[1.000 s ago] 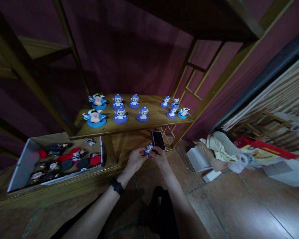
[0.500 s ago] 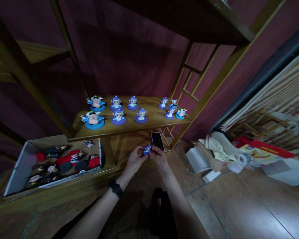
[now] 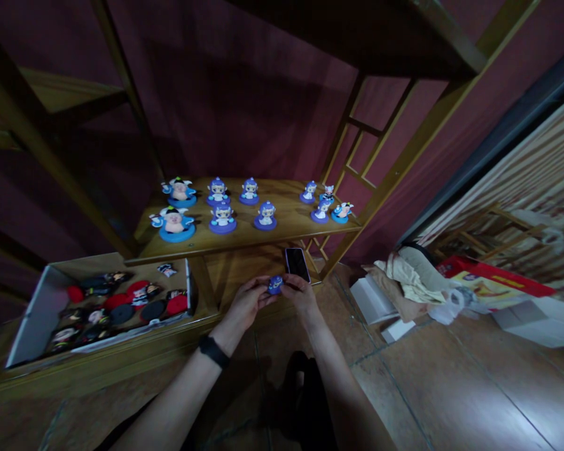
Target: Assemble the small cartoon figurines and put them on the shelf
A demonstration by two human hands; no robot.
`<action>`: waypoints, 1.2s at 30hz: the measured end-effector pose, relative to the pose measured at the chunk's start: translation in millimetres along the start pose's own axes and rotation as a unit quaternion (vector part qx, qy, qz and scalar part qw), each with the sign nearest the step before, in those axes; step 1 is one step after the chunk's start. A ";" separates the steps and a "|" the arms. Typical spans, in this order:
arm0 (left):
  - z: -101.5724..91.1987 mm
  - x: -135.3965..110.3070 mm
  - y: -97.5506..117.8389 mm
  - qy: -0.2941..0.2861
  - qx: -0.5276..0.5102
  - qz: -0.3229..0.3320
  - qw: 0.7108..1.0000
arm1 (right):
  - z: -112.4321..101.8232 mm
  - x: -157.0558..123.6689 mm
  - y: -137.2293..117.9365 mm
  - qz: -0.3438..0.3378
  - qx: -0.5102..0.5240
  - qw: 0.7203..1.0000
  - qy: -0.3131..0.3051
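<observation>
Between my two hands is a small purple figurine [image 3: 275,285], held in front of the lower shelf. My left hand [image 3: 250,300] closes on its left side, a dark band round the wrist. From the right, the fingers of my right hand [image 3: 301,293] grip it too. Its base is mostly covered by fingers. Just beyond my right hand a phone [image 3: 297,264] lies on the lower shelf. Above, the wooden shelf [image 3: 197,247] bears several purple figurines [image 3: 222,217] and several pig figurines in blue [image 3: 175,223], standing upright in groups at left and right.
An open cardboard box [image 3: 26,313] with several black and red figurines stands at the left. On the tiled floor at right lie white boxes [image 3: 372,300], crumpled cloth [image 3: 411,280] and a red and yellow carton [image 3: 489,282]. A shelf post [image 3: 413,138] rises at right.
The purple figurine has turned between my fingers, so its pale front shows less. My left hand has shifted slightly, its fingers now lower under the figurine. The shelf figurines stay put.
</observation>
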State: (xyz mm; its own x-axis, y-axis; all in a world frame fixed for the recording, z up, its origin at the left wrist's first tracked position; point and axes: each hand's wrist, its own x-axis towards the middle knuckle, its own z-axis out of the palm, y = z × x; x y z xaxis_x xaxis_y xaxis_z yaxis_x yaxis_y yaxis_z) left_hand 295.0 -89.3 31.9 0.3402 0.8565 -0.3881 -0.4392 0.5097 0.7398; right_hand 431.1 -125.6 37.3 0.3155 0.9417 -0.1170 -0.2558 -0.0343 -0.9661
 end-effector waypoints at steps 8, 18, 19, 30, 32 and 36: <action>-0.5 1.1 2.7 -0.011 -0.068 -0.091 0.993 | -0.4 0.0 1.1 -0.009 -0.022 1.000 -0.010; -2.8 5.5 1.2 -0.002 -0.085 -0.125 0.989 | 3.0 -3.8 0.6 -0.009 0.002 1.000 -0.013; -3.5 6.5 0.1 0.000 -0.084 -0.125 0.989 | 3.3 -4.2 0.1 -0.008 0.001 1.000 -0.011; -3.9 10.3 -3.0 0.018 -0.073 -0.067 0.995 | 4.4 -8.2 -3.8 0.033 0.009 0.999 -0.016; -3.5 9.6 -1.9 0.021 -0.058 -0.045 0.997 | 3.3 -7.7 -3.4 0.046 0.028 0.998 -0.021; -0.4 6.5 1.3 0.019 -0.037 -0.015 0.999 | 0.7 -5.9 -2.5 0.049 0.057 0.997 -0.022</action>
State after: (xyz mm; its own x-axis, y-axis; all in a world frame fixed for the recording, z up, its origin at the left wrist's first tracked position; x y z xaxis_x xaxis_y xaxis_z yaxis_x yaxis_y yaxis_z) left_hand 296.3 -83.0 30.2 0.3233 0.8428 -0.4302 -0.4894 0.5380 0.6863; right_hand 429.2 -130.8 40.6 0.2435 0.9496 -0.1973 -0.3871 -0.0914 -0.9175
